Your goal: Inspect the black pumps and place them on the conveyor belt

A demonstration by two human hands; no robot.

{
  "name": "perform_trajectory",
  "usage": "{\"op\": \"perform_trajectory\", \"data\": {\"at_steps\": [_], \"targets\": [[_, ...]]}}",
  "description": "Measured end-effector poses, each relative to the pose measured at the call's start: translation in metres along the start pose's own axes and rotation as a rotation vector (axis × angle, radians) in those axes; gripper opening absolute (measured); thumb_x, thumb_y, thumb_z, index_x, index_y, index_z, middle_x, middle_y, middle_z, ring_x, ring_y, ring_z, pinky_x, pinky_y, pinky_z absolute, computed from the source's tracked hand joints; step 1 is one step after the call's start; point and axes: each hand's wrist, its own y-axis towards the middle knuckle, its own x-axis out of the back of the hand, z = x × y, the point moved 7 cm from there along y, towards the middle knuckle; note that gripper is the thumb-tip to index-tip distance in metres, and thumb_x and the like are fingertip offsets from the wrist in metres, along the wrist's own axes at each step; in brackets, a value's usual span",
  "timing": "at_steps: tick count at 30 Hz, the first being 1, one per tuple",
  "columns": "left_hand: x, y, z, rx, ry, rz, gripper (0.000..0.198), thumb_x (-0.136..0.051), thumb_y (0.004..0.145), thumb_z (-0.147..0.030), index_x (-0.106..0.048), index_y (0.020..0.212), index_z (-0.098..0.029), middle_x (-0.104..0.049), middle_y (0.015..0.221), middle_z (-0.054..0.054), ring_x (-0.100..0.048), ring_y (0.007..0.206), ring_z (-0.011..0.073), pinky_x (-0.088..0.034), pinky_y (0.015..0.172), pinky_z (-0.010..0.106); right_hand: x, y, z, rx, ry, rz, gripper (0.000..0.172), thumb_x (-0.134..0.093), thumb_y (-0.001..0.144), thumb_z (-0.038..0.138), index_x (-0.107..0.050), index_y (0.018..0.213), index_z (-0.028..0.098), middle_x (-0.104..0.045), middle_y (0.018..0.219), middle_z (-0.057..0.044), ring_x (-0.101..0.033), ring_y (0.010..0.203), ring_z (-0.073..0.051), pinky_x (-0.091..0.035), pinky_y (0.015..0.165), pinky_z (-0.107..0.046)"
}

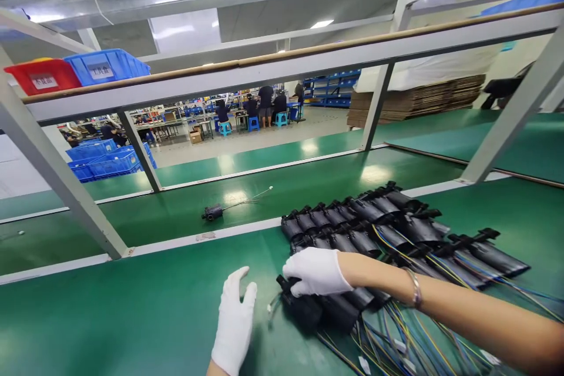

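My right hand (315, 272), in a white glove, reaches in from the right over rows of black cylindrical parts. Its curled fingers are at the top end of the nearest black part (303, 308), at the front left of the group; whether they grip it is hard to tell. My left hand (234, 317), also gloved in white, is just left of that part, with thumb and fingers apart and nothing between them. Coloured wires (396, 335) trail from the parts towards the front. A small white connector (269, 308) lies between my hands.
Beyond the white divider strip (176, 252), a small black part (213, 212) with a thin wire lies on the green belt (167, 217). Slanted metal posts (66, 188) frame the bench. Red (46, 75) and blue bins (108, 66) stand on the upper shelf. People sit far behind.
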Motion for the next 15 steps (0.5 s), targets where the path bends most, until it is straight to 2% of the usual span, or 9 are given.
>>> {"op": "perform_trajectory", "data": {"at_steps": [3, 5, 6, 8, 11, 13, 15], "targets": [[-0.012, -0.010, -0.026, 0.087, -0.405, 0.091, 0.058, -0.052, 0.093, -0.046, -0.041, 0.142, -0.018, -0.045, 0.150, 0.016, -0.041, 0.139, 0.0263, -0.027, 0.120, 0.046, 0.038, -0.006, 0.006, -0.007, 0.016, -0.152, 0.023, -0.060, 0.093, 0.035, -0.075, 0.100, 0.018, -0.075, 0.090, -0.009, -0.070, 0.080, -0.026, -0.044, 0.063, -0.029], [-0.021, -0.016, -0.049, 0.089, -0.714, 0.202, 0.064, -0.057, 0.092, -0.052, -0.038, 0.143, -0.018, -0.045, 0.150, 0.016, -0.045, 0.136, 0.0272, -0.034, 0.116, 0.045, 0.063, -0.010, 0.011, -0.021, 0.027, -0.246, 0.027, -0.056, 0.096, 0.037, -0.074, 0.102, 0.018, -0.074, 0.091, -0.009, -0.070, 0.083, -0.026, -0.046, 0.067, -0.029], [-0.025, -0.019, -0.061, 0.086, -0.869, 0.277, 0.064, -0.058, 0.091, -0.056, -0.042, 0.140, -0.018, -0.049, 0.146, 0.016, -0.050, 0.131, 0.0281, -0.039, 0.112, 0.045, 0.074, -0.011, 0.014, -0.029, 0.039, -0.290, 0.029, -0.055, 0.096, 0.039, -0.073, 0.104, 0.017, -0.074, 0.091, -0.010, -0.069, 0.083, -0.026, -0.047, 0.069, -0.030], [-0.030, -0.025, -0.083, 0.074, -1.133, 0.394, 0.061, -0.059, 0.088, -0.062, -0.055, 0.129, -0.017, -0.061, 0.131, 0.016, -0.063, 0.113, 0.0285, -0.051, 0.097, 0.043, 0.094, -0.016, 0.024, -0.022, 0.136, -0.416, 0.031, -0.057, 0.094, 0.041, -0.073, 0.105, 0.018, -0.075, 0.093, -0.009, -0.069, 0.085, -0.025, -0.049, 0.073, -0.031], [-0.030, -0.028, -0.099, 0.090, -1.364, 0.443, 0.061, -0.063, 0.084, -0.065, -0.066, 0.112, -0.011, -0.071, 0.102, 0.014, -0.071, 0.078, 0.0213, -0.057, 0.071, 0.033, 0.112, -0.029, 0.035, 0.040, 0.471, -0.658, 0.030, -0.055, 0.093, 0.043, -0.072, 0.104, 0.021, -0.075, 0.098, -0.005, -0.069, 0.090, -0.022, -0.051, 0.080, -0.029], [-0.033, -0.029, -0.101, 0.109, -1.472, 0.498, 0.066, -0.063, 0.081, -0.070, -0.068, 0.108, -0.010, -0.072, 0.091, 0.010, -0.066, 0.057, 0.0142, -0.051, 0.052, 0.024, 0.114, -0.040, 0.036, 0.053, 0.663, -0.786, 0.032, -0.051, 0.095, 0.045, -0.071, 0.103, 0.022, -0.075, 0.098, -0.004, -0.069, 0.090, -0.020, -0.052, 0.080, -0.028], [-0.036, -0.030, -0.101, 0.117, -1.553, 0.576, 0.073, -0.060, 0.079, -0.075, -0.069, 0.108, -0.009, -0.070, 0.083, 0.007, -0.057, 0.043, 0.0085, -0.040, 0.039, 0.020, 0.108, -0.050, 0.034, 0.027, 0.772, -0.866, 0.037, -0.048, 0.097, 0.050, -0.071, 0.097, 0.022, -0.074, 0.088, -0.004, -0.069, 0.084, -0.020, -0.053, 0.075, -0.027]]}}
